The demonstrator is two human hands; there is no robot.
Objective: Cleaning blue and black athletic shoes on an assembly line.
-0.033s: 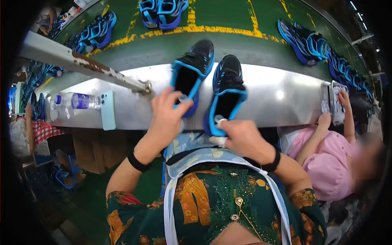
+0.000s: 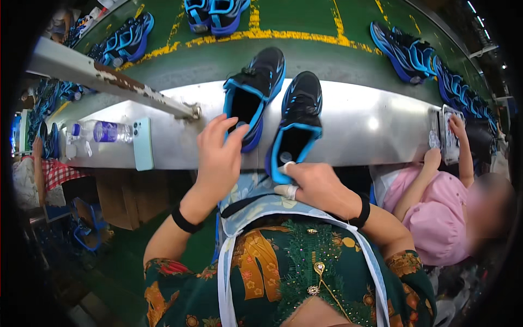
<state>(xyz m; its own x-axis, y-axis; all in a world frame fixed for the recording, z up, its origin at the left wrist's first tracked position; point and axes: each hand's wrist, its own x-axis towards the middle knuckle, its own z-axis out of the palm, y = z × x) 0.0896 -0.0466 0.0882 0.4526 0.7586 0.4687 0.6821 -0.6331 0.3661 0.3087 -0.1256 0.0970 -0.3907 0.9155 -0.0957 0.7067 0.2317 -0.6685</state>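
So there are two black sneakers with bright blue trim over the shiny silver metal ledge, toes pointing to the far side, openings facing the wearer. The left sneaker (image 2: 264, 82) sits a bit farther out, and the right sneaker (image 2: 302, 115) is just beside it, its heel reaching the near edge. Can't tell if either one is fully resting on the metal ledge (image 2: 359, 122).

The right hand (image 2: 318, 182) has the right sneaker pinched by the back of its collar, with whitish covers on two of its digits. The left hand (image 2: 218, 152) is at the left sneaker's heel, fingers and thumb spread around the rim; honestly can't tell if it's gripping or just touching. Black bands on both wrists, light blue patterned apron (image 2: 245, 210) below.

Left along the ledge: a pale blue phone (image 2: 143, 144), then a clear plastic bottle with a purple label (image 2: 106, 132). A chipped white metal post (image 2: 109, 79) slants in above them.

On the far side, a green surface with worn yellow lines (image 2: 302, 19) carries more black-and-blue shoes: a pair (image 2: 223, 17) near the middle, others left and right. Off to the right, a co-worker in pink (image 2: 436, 218) has both hands by a pale tray (image 2: 451, 144).
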